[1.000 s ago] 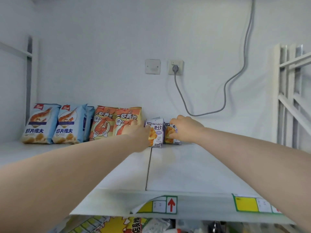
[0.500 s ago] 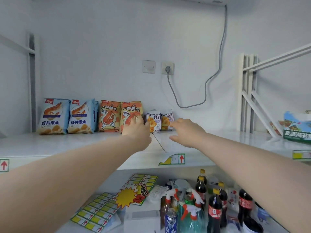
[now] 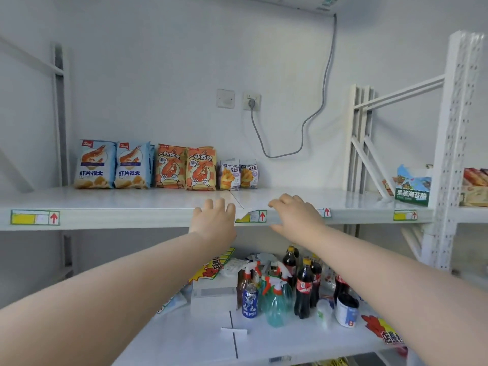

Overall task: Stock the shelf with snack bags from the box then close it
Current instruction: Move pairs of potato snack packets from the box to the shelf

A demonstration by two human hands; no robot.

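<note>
A row of snack bags stands upright against the wall on the white shelf (image 3: 132,204): two blue prawn-chip bags (image 3: 115,165), two orange shrimp bags (image 3: 186,167) and two small purple bags (image 3: 239,174). My left hand (image 3: 214,220) hovers at the shelf's front edge with fingers straight and holds nothing. My right hand (image 3: 295,216) is beside it, fingers relaxed and empty. Both hands are well short of the bags. No box is in view.
Cola bottles (image 3: 305,286), a Pepsi can (image 3: 249,301), spray bottles (image 3: 276,299) and price signs crowd the lower shelf. A green seaweed snack box (image 3: 412,187) sits at the right by the white upright post (image 3: 454,143). A grey cable (image 3: 314,112) hangs from the wall socket.
Both hands let go of the small purple bags and drew back to the shelf's front edge. The view pulled away, so the lower shelf now shows.
</note>
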